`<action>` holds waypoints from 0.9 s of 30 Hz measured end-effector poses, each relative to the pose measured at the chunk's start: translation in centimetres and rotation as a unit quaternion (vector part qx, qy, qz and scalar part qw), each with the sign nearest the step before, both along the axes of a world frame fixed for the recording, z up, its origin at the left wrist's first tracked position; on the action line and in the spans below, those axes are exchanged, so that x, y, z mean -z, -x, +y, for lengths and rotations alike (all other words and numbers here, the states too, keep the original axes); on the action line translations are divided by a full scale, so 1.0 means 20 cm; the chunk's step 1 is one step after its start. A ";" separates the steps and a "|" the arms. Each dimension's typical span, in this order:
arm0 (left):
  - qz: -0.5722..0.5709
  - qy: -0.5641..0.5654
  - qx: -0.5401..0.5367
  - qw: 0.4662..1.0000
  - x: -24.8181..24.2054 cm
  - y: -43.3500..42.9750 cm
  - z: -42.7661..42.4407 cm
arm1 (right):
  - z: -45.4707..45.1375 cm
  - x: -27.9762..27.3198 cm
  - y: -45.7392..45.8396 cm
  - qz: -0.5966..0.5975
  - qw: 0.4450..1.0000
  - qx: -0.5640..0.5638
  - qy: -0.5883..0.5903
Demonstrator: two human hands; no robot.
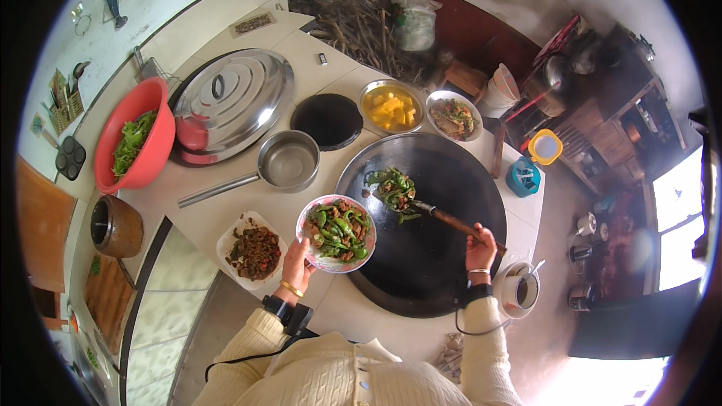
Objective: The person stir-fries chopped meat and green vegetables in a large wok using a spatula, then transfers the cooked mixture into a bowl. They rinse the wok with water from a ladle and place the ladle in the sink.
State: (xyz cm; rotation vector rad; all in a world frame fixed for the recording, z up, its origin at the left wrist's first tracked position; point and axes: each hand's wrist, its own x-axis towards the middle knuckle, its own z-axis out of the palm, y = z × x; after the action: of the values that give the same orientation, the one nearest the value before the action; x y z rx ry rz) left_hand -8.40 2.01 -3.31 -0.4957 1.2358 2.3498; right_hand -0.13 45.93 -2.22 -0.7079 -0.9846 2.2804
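Note:
My left hand [296, 265] grips the near rim of a pink-edged plate [348, 266], held at the left side of a large black wok [445, 270]. Stir-fried green peppers with minced meat [337, 229] cover the plate. In my right hand [481, 248] is the wooden handle of a wok spatula [458, 224]. Its metal head lies under a heap of the same green peppers and meat [396, 189], over the far left part of the wok. A few pepper pieces lie against the wok's surface just below the heap.
A white dish of minced food [252, 248] sits left of my left hand. Beyond are a steel saucepan [287, 160], a big metal lid [234, 104], a red basin of greens [135, 141], yellow chunks in a bowl [391, 108] and another filled bowl [454, 117]. A sauce bowl [518, 290] stands right.

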 end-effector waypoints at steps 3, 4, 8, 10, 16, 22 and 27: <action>0.025 -0.011 0.020 0.999 0.02 0.02 0.08 | 0.05 -0.35 -0.07 0.011 0.999 0.001 -0.050; 0.018 -0.005 0.028 0.999 0.03 0.04 0.11 | 0.06 -0.47 -0.09 0.022 0.996 -0.012 -0.083; 0.015 -0.025 0.040 0.999 0.06 0.08 0.23 | 0.05 -0.92 -0.12 0.005 0.986 -0.081 -0.146; 0.020 -0.021 0.049 0.998 0.06 0.10 0.29 | 0.00 -1.09 -0.11 -0.011 0.978 -0.120 -0.171; 0.034 -0.011 0.084 0.996 0.04 0.13 0.42 | -0.28 -1.36 0.02 -0.086 0.922 -0.247 -0.285; 0.022 -0.021 0.114 0.993 0.04 0.09 0.44 | -0.63 -1.61 0.16 -0.145 0.832 -0.348 -0.408; 0.026 -0.079 0.125 0.989 0.03 0.07 0.45 | -0.81 -1.85 0.13 -0.133 0.759 -0.403 -0.494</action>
State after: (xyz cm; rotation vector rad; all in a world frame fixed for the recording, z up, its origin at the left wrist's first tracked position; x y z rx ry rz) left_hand -9.90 10.96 -3.95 -0.2144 1.0557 2.2346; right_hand -2.72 29.67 34.69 -0.0941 -2.7294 1.7510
